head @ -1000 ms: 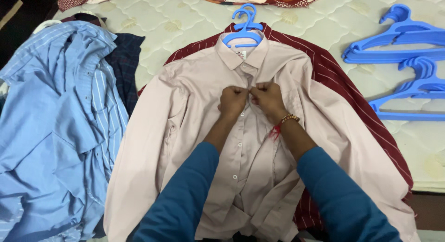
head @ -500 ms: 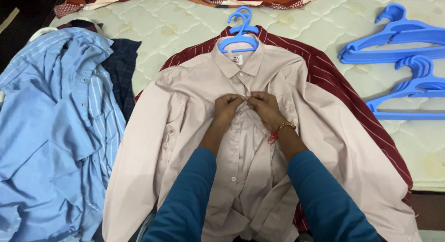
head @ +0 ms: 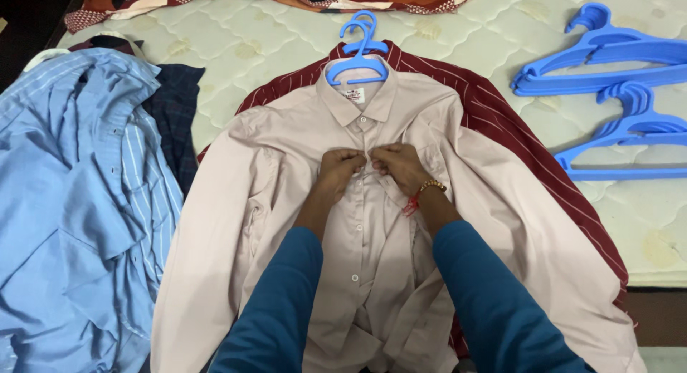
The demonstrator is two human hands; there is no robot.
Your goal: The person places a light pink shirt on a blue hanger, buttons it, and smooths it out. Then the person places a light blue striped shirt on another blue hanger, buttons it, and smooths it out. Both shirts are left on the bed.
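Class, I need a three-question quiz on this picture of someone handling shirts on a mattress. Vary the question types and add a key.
1. True or false: the pale pink shirt lies on top of a dark red striped shirt.
2. Where do the left hand and right hand meet? A) at a sleeve cuff B) at the button placket on the chest C) at the bottom hem
3. Fill in: the loose hangers to the right on the mattress are ____ in colour.

Key: 1 true; 2 B; 3 blue.
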